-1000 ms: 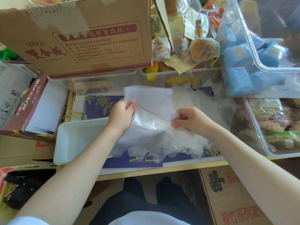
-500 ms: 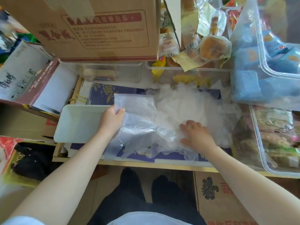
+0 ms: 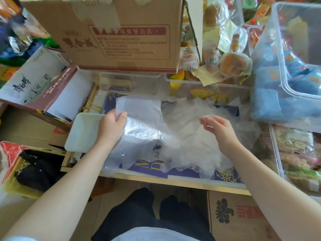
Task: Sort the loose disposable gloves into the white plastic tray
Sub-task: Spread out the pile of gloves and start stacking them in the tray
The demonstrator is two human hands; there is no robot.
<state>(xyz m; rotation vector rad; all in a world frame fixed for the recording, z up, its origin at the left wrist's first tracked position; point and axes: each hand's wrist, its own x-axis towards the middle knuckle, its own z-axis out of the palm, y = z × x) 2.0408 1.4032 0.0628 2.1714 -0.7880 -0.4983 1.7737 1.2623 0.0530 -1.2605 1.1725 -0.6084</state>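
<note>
The left hand [image 3: 111, 129] grips a flattened stack of gloves [image 3: 139, 117], thumb on top, squaring them beside the white plastic tray [image 3: 81, 134]; the right hand [image 3: 218, 129] pinches one film edge, likely peeling it from the loose glove heap [image 3: 194, 145].

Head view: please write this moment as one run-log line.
left hand grips gloves | right hand pinches glove | tray beside pile

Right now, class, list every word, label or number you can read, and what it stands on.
"康师傅": white carton, left.
"荣誉出品": red banner on the big cardboard box.
Too blurred or covered: that box's small print, pastry packet labels, gold letters on the blue sheet, print on the bottom-right box.
</note>
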